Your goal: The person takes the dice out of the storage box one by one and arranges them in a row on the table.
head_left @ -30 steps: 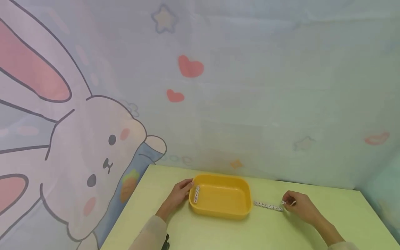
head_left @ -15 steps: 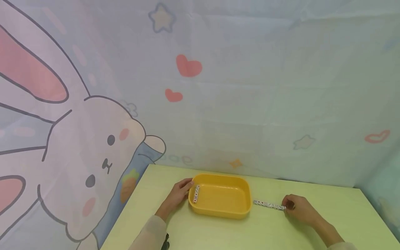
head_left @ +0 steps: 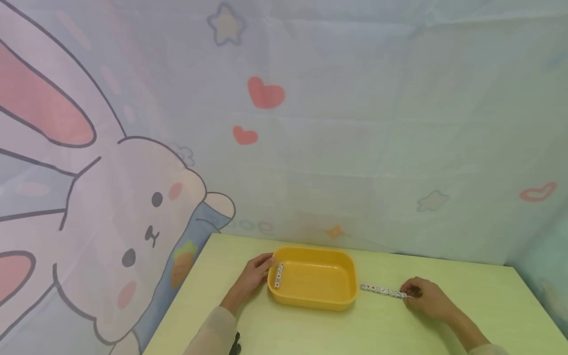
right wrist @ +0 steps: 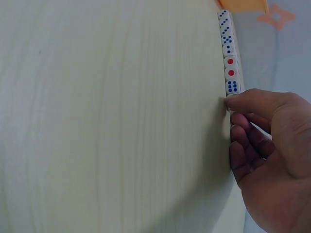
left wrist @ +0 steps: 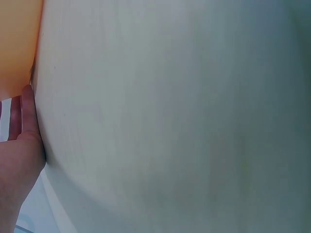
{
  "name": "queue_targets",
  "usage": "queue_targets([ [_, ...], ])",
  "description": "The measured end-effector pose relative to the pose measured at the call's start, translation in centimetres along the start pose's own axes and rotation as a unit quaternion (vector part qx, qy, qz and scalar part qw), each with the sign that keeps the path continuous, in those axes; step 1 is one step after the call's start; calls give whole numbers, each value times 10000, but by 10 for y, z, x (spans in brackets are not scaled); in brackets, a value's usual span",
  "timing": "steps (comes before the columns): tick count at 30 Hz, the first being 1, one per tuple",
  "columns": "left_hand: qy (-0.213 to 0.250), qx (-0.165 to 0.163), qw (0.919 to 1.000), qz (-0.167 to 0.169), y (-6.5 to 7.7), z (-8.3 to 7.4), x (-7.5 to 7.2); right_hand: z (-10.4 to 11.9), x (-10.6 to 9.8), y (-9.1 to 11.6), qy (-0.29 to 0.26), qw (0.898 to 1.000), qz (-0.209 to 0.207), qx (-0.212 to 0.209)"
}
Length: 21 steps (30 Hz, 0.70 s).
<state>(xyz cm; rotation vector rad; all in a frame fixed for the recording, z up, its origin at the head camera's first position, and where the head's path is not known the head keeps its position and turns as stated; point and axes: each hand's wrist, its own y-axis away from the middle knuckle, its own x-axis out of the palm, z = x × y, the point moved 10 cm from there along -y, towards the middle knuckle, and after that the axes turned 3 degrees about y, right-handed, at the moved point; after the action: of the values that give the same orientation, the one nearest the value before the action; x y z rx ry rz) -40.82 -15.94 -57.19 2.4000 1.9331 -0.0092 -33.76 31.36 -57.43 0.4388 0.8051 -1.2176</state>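
Observation:
My right hand (head_left: 426, 297) pinches a white die (right wrist: 232, 101) between thumb and fingers, at the near end of a straight row of dice (head_left: 381, 291). The pinched die is mostly hidden by the thumb. In the right wrist view, the row's dice show blue and red pips and stand face to face. On the left, my left hand (head_left: 253, 277) holds the rim of a yellow tray (head_left: 312, 301) at its left end. The left wrist view has its fingers (left wrist: 29, 114) against the tray wall. Inside the tray, a short row of dice (head_left: 279, 275) lies along the left wall.
Pale wood-grain table (head_left: 319, 330) lies under everything, with a printed cloth wall (head_left: 355, 148) right behind its back edge. A dark object (head_left: 235, 344) shows beside the left sleeve at the bottom. The dice row begins just right of the tray.
My right hand has come down and slightly nearer with a die, bringing it from above the row to the row's right end. The left hand and tray stay put.

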Motion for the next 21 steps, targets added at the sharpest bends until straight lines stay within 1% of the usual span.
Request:
queue_targets([
  [4, -38, 3, 10000, 11, 0, -2, 1, -2, 0, 1, -135, 9999, 35, 8],
  [9, -73, 15, 10000, -9, 1, -4, 1, 2, -2, 1, -171, 9997, -42, -141],
  [12, -82, -22, 10000, -45, 0, -3, 1, 1, -2, 2, -91, 9998, -57, -136],
  [15, -64, -10, 10000, 11, 0, -2, 1, 3, -2, 3, -43, 9999, -43, -90],
  [19, 4, -12, 10000, 82, -1, 0, 1, 5, -2, 4, -147, 9999, -12, -82],
  [21, 34, -59, 10000, 64, 0, 1, 0, 7, 0, 4, -174, 9998, 49, -107],
])
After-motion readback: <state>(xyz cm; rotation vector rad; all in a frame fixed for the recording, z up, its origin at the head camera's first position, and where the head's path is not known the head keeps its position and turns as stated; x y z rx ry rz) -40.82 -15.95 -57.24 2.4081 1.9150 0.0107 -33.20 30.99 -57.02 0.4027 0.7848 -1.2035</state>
